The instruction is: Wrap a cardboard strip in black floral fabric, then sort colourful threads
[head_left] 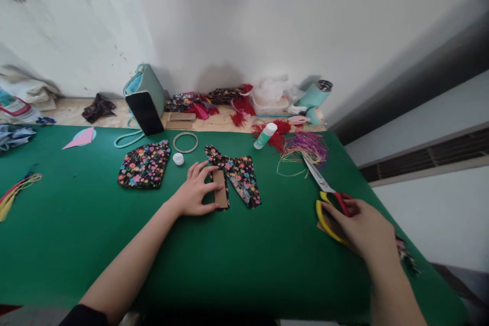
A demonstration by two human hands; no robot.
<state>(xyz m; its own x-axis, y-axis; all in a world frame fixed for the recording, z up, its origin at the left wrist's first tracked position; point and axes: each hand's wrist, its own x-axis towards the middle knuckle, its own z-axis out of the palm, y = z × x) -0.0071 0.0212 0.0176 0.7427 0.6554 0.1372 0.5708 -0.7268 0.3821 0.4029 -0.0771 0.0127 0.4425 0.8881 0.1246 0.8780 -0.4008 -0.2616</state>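
My left hand (196,191) lies with its fingers spread on the table, thumb and fingertips resting on a small brown cardboard strip (220,194). Under the strip is black floral fabric, and a cut floral piece (242,173) spreads beside it to the right. At the right, my right hand (362,226) is closed around the handles of scissors (323,182) with red and yellow grips. The blades point away toward a bundle of purple and yellow threads (305,146). Brown cardboard and some floral fabric show partly beneath and behind this hand.
A stack of floral fabric (145,164), a white cap (178,158), a bracelet-like ring (185,142) and a glue stick (265,136) lie around the left hand. A phone (145,113) leans on a pouch (152,86) near the wall. A bottle (316,94) stands tilted at the back right.
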